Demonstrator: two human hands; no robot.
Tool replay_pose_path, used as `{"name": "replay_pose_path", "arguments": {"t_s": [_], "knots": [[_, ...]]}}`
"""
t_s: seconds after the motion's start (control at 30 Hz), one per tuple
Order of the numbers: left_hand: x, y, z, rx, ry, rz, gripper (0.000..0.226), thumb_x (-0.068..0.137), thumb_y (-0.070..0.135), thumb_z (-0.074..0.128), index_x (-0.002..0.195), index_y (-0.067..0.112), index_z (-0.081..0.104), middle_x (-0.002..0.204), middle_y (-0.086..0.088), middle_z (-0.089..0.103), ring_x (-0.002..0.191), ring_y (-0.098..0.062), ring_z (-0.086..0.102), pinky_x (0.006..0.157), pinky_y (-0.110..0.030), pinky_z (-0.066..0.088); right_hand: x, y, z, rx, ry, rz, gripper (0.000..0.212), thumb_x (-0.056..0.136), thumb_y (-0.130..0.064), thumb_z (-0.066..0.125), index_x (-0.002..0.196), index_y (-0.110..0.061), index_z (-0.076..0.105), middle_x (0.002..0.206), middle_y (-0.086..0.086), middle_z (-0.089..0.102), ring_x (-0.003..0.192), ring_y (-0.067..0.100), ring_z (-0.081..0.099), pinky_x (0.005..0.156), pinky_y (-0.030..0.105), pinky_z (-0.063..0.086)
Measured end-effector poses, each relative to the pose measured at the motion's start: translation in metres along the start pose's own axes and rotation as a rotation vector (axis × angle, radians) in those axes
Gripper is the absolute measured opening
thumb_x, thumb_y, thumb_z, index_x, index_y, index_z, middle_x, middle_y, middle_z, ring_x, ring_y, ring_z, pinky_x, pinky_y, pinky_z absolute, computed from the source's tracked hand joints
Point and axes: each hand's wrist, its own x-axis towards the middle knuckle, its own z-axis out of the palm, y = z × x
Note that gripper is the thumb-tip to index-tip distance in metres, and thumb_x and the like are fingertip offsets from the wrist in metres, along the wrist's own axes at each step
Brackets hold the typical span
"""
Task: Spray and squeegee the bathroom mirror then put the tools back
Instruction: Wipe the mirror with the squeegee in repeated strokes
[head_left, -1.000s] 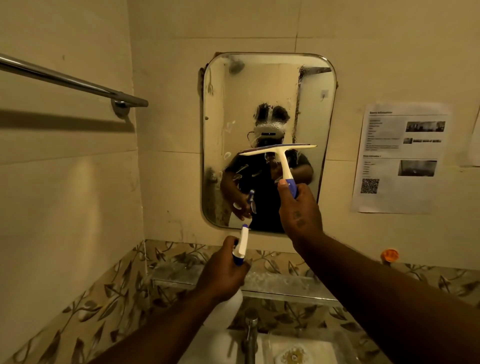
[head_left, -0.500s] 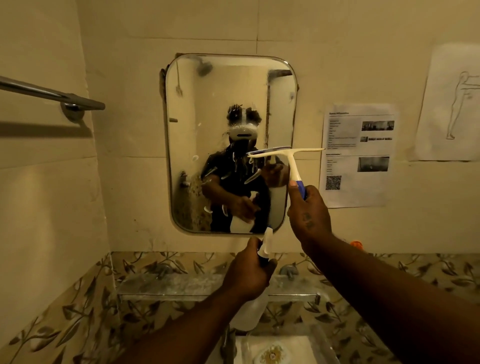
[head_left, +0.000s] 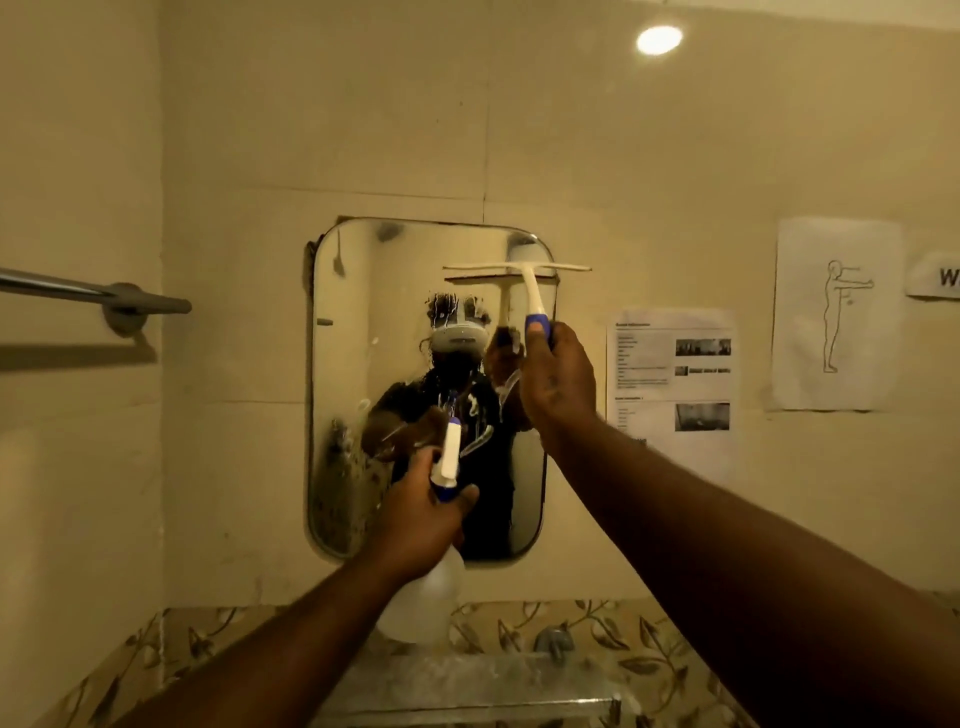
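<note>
A rounded rectangular mirror (head_left: 363, 291) hangs on the beige tiled wall, with wet streaks and droplets on its lower left. My right hand (head_left: 558, 379) grips the blue-and-white handle of a white squeegee (head_left: 519, 273). Its blade lies level against the mirror's upper right part, close under the top edge. My left hand (head_left: 421, 514) holds a translucent spray bottle (head_left: 423, 608) by its neck, in front of the mirror's lower middle. The bottle's white nozzle points up toward the glass.
A metal towel bar (head_left: 104, 296) juts out of the left wall. Printed sheets (head_left: 675, 374) and a figure drawing (head_left: 831, 317) are stuck to the wall right of the mirror. A glass shelf (head_left: 467, 686) runs below, along leaf-patterned tiles.
My right hand has lifted the squeegee from the mirror's middle to near its top edge. The view tilted upward, so the sink dropped out of sight. My left hand keeps hold of the bottle.
</note>
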Motion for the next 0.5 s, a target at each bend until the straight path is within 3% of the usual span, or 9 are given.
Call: {"name": "replay_pose_path", "arguments": {"t_s": [0.1,0.2,0.27,0.4,0.5], "knots": [[0.012,0.023,-0.017,0.001,0.014,0.045,0.042,0.096,0.025,0.064,0.133,0.029,0.043,0.098,0.001,0.066,0.071,-0.018,0.07,0.053,-0.019,0.049,0.021,-0.019,0.012,-0.033,0.009,-0.073,0.039,0.105,-0.041,0.037,0.143,-0.03,0.038,0.107,0.002,0.066,0.091,0.021,0.068,0.081,0.045,0.06],[0.024,0.039,-0.03,-0.028,0.014,0.072,0.051,0.096,0.023,0.064,0.139,0.031,0.04,0.106,0.006,0.061,0.076,-0.02,0.07,0.056,-0.019,0.05,0.035,-0.032,0.018,-0.09,0.025,-0.12,0.046,0.107,-0.036,0.035,0.152,-0.037,0.026,0.103,-0.003,0.06,0.087,0.017,0.065,0.08,0.043,0.059],[0.031,0.043,-0.036,-0.033,0.025,0.086,0.051,0.095,0.023,0.066,0.14,0.026,0.042,0.108,0.001,0.063,0.073,-0.021,0.07,0.057,-0.022,0.052,0.041,-0.039,0.019,-0.093,0.032,-0.145,0.047,0.108,-0.032,0.035,0.153,-0.039,0.026,0.107,-0.004,0.055,0.085,0.011,0.06,0.077,0.035,0.056],[0.038,0.043,-0.041,-0.017,0.036,0.105,0.052,0.094,0.024,0.067,0.141,0.024,0.043,0.113,-0.004,0.064,0.069,-0.02,0.07,0.056,-0.021,0.052,0.049,-0.044,0.027,-0.064,0.049,-0.069,0.046,0.108,-0.031,0.035,0.153,-0.04,0.03,0.128,0.006,0.058,0.102,0.023,0.064,0.093,0.046,0.057],[0.037,0.04,-0.043,0.003,0.037,0.102,0.055,0.095,0.024,0.066,0.144,0.023,0.04,0.117,-0.004,0.062,0.071,-0.017,0.069,0.05,-0.015,0.05,0.049,-0.046,0.033,-0.075,0.058,-0.084,0.047,0.108,-0.03,0.036,0.154,-0.038,0.031,0.119,0.004,0.059,0.097,0.02,0.063,0.093,0.045,0.057]]}}
